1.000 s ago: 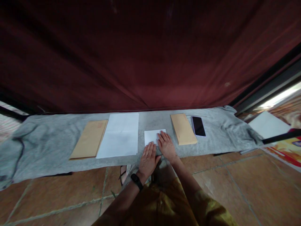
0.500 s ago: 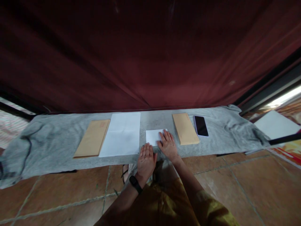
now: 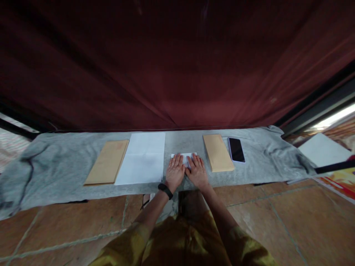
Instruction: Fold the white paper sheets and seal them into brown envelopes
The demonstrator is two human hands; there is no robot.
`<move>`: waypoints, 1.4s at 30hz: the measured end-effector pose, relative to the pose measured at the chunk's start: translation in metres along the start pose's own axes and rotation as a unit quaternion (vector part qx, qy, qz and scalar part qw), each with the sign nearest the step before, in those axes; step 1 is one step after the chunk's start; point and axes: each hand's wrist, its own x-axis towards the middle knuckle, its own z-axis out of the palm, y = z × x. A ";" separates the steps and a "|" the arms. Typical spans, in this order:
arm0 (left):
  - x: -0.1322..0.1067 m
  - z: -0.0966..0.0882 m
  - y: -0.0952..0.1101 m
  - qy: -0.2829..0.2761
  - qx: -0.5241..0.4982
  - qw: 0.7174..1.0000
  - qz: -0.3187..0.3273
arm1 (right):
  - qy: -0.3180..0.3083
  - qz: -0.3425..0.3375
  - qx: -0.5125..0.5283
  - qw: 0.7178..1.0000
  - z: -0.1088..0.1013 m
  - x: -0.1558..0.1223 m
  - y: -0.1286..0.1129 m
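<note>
Both of my hands lie flat, side by side, on a small folded white paper (image 3: 184, 155) on the grey cloth (image 3: 55, 162). My left hand (image 3: 175, 171), with a black band on its wrist, covers the paper's left part with fingers stretched out. Over the right part rests my right hand (image 3: 197, 171), fingers also spread. Only the paper's far edge shows beyond my fingertips.
A large white sheet (image 3: 142, 158) and a brown envelope (image 3: 108, 162) lie to the left. To the right are a second brown envelope (image 3: 217, 152) and a black phone (image 3: 236, 149). A dark red curtain (image 3: 166, 66) hangs behind. Tiled floor (image 3: 291, 221) lies in front.
My left hand has slid forward from the cloth's near edge onto the small paper, beside my right hand. The visible part of the paper has shrunk.
</note>
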 end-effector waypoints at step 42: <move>-0.023 0.002 -0.020 0.035 -0.036 0.999 -0.002 | 0.001 -0.016 0.087 0.996 -0.001 -0.012 0.036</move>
